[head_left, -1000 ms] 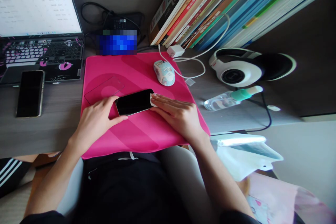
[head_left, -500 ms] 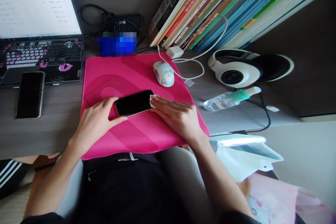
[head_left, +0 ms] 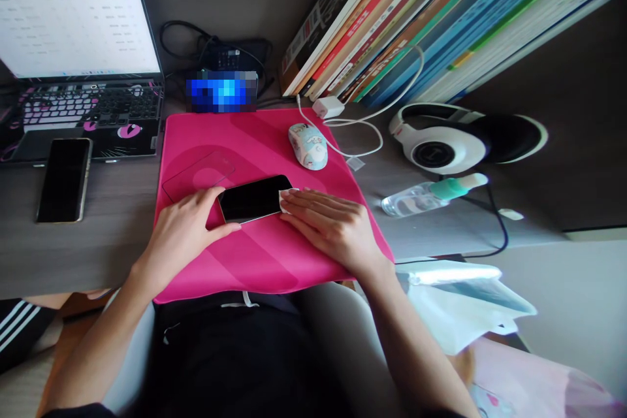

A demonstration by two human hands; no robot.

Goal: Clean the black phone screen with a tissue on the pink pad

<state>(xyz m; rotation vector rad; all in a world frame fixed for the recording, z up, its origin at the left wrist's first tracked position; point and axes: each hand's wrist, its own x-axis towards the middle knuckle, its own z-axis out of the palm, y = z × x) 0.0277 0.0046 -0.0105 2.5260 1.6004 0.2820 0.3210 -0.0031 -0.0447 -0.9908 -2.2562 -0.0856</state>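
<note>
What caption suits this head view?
Left hand steadies a black phone on a pink mat; right hand presses a white wipe to it.

Left hand [head_left: 183,228] steadies phone [head_left: 255,198]; right hand [head_left: 333,225] presses wipe [head_left: 285,198].

The soft rectangular mat [head_left: 255,255] is hot pink, crossed by broad curved bands of paler and deeper pink. The slim glossy phone [head_left: 255,198] is black and the small crumpled wipe [head_left: 285,194] is white. The rounded computer mouse [head_left: 307,146] is pale blue and white with a cartoon print. The wood-grain tabletop [head_left: 98,248] is grey. The over-ear headphones [head_left: 441,144] are white with black cushions. The clear plastic spray bottle [head_left: 431,192] has a mint-green top. The laptop keyboard [head_left: 93,111] is black with pink and white keys and pink cat-eye motifs. The leaning book spines [head_left: 416,13] run red, orange, green and blue.
</note>
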